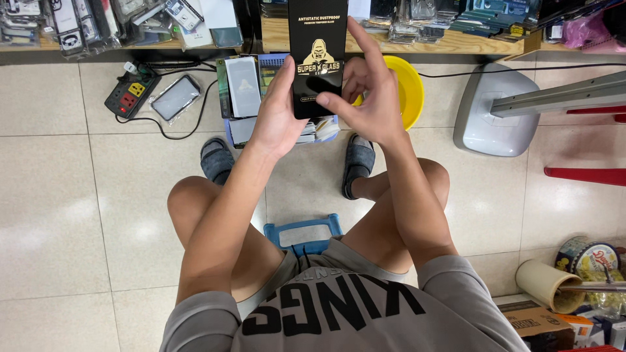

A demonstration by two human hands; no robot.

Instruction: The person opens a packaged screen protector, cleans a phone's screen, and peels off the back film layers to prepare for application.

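You hold a tall, flat black packet [317,55] upright in front of you, above your knees and over the blue basket [274,65] on the floor. The packet is a slim rectangle, glossy black, with gold lettering and a small gold animal figure near its middle; its lower part shows a dark, shiny patch. Your left hand [277,111] grips its left edge, thumb pressed along the side and fingers wrapped behind. Your right hand [368,91] is closed on the right edge, with the forefinger stretched up along the packet's side and the thumb lying across its lower front.

Beneath the packet the basket holds more flat packets, one grey-white [243,86]. A yellow bowl [405,88] sits just beside the basket, partly behind your right hand. On the tiled floor to your left lie a power strip [132,94] and a phone in a clear sleeve [175,98], close together. Your sandals [217,160] rest either side of the basket, and a blue stool [303,231] shows between your legs.
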